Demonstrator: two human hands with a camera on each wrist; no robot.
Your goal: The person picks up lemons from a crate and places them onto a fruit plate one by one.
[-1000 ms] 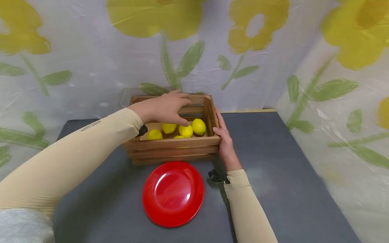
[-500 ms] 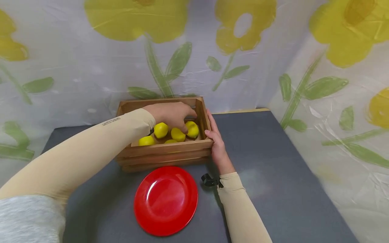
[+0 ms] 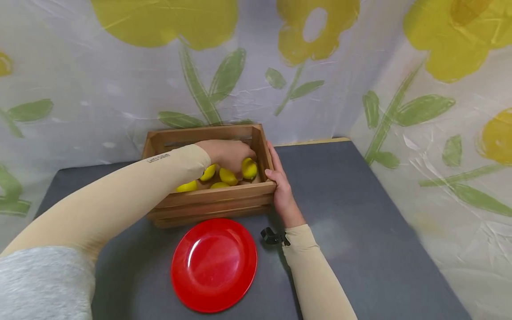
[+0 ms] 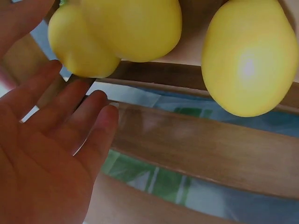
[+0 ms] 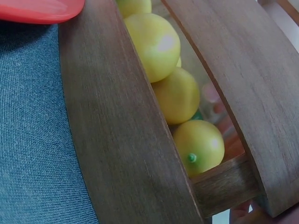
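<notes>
A slatted wooden crate [image 3: 212, 198] holds several yellow lemons [image 3: 228, 177]. My left hand [image 3: 232, 155] reaches down inside, beside the lemon nearest the right end [image 3: 249, 169]. In the left wrist view the fingers of that hand [image 4: 51, 140] are extended, slightly bent, palm towards a lemon [image 4: 79, 42] with a green stem tip. Fingertips lie right at its lower side. My right hand [image 3: 283, 195] grips the crate's right front corner, thumb over the top edge and fingers along the outer side. In the right wrist view, lemons [image 5: 201, 147] show between the slats.
A round red plate [image 3: 214, 265] lies on the dark grey table [image 3: 360, 249] just in front of the crate. Behind the crate hangs a pale sheet [image 3: 136, 80] painted with yellow flowers. Sleeves cover both forearms, each with a black wrist device or strap.
My left hand has moved from above the crate down among the lemons at its right end. My right hand keeps its place on the crate. The view has shifted slightly.
</notes>
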